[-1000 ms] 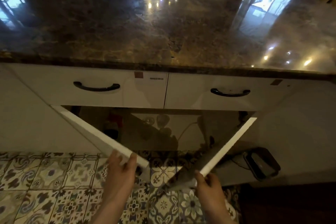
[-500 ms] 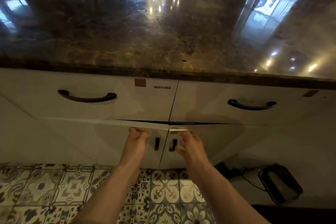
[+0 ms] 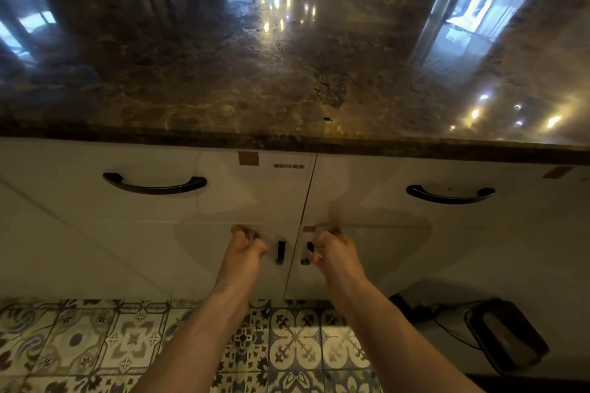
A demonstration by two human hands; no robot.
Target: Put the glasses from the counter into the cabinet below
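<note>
- Both cabinet doors are seen flush with the white front, so the cabinet below the table [image 3: 287,80] looks shut right now.
- The left hand [image 3: 247,244] is curled up against the top edge of the left door [image 3: 204,262], just beside its small black pull [image 3: 280,253]. Fingers are bent in loosely, but nothing is actually gripped as far as can be told.
- The right hand [image 3: 329,249] is placed the same way at the top of the right door [image 3: 367,262], next to the right pull [image 3: 307,253]. Also curled, also apparently empty.
- Pressing at the top inner corners makes sense, probably: that's where both doors meet, so both can be handled at once.
- No glasses are visible on the dark marble table at all, only reflections. Where they are can't be told for sure; inside the closed cabinet is a fair guess, but nothing shows it.
- Two drawers with long black handles [image 3: 155,183] are left untouched above the doors.
- Judged from this, the task seems pretty much wrapped up.
</note>
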